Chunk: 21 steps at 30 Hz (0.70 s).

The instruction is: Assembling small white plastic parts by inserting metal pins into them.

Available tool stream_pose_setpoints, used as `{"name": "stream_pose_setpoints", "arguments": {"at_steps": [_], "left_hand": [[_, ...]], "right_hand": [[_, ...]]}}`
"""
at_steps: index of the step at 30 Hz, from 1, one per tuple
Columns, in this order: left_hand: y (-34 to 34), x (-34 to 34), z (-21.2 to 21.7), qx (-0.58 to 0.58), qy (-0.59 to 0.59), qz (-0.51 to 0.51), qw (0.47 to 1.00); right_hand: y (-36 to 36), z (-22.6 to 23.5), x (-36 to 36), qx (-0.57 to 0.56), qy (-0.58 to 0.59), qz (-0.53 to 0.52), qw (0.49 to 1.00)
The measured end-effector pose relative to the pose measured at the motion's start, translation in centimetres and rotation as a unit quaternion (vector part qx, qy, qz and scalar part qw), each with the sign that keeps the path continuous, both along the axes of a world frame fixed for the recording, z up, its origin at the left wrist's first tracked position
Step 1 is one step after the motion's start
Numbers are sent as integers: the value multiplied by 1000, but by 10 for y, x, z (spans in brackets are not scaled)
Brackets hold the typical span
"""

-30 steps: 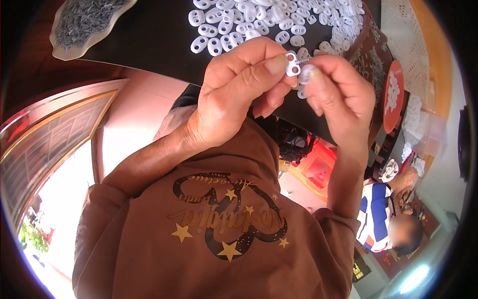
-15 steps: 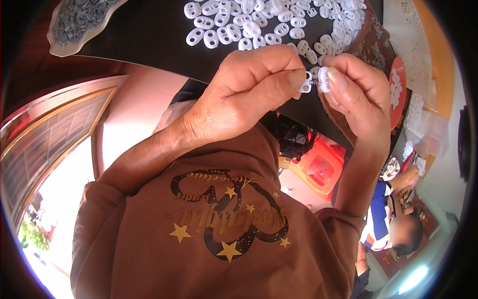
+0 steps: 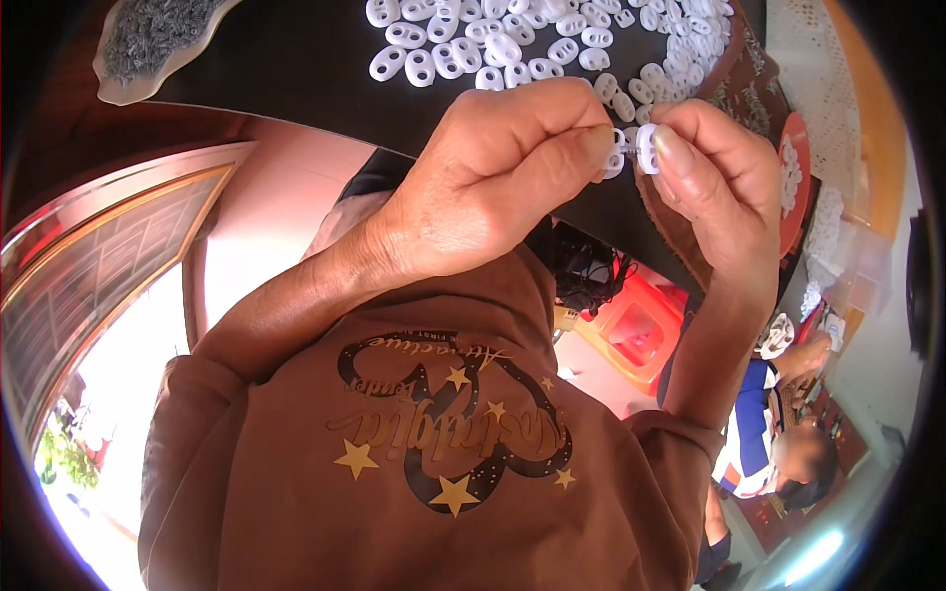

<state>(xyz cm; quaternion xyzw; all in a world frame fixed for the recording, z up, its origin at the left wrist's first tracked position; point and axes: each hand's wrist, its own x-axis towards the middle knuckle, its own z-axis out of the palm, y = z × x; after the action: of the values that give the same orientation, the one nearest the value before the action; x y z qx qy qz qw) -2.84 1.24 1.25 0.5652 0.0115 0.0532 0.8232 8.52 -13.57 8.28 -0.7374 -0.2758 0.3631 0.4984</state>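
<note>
Thumb and fingers of my left hand [image 3: 498, 182] pinch a white two-holed cord lock piece [image 3: 616, 158]. Facing it, my right hand [image 3: 724, 182] grips a second white cord lock piece [image 3: 647, 148] between thumb and fingers. A small metal spring [image 3: 632, 152] bridges the narrow gap between the two pieces. Both hands are raised near the table's front edge. Behind them, many similar white oval pieces [image 3: 503, 47] lie loose on the dark tabletop [image 3: 296, 69]. Fingers hide part of each held piece.
A pale tray of small grey springs [image 3: 158, 39] is at the far left. More springs lie on a brown surface [image 3: 754, 89] at right, beside a red dish [image 3: 794, 187] of white pieces. Below stands a red stool [image 3: 641, 335]. Another person [image 3: 759, 424] sits at lower right.
The two pieces have come slightly closer together, and the spring gap looks shorter. Both hands sit marginally farther right in the picture, with the grips unchanged.
</note>
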Motion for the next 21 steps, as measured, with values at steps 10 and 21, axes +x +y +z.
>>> {"name": "stream_pose_setpoints", "arguments": {"at_steps": [10, 21], "left_hand": [[1, -1, 2, -8, 23, 24, 999], [1, 0, 5, -9, 24, 6, 1000]], "right_hand": [[3, -1, -2, 6, -15, -13, 1000], [7, 0, -3, -3, -45, 1, 999]]}}
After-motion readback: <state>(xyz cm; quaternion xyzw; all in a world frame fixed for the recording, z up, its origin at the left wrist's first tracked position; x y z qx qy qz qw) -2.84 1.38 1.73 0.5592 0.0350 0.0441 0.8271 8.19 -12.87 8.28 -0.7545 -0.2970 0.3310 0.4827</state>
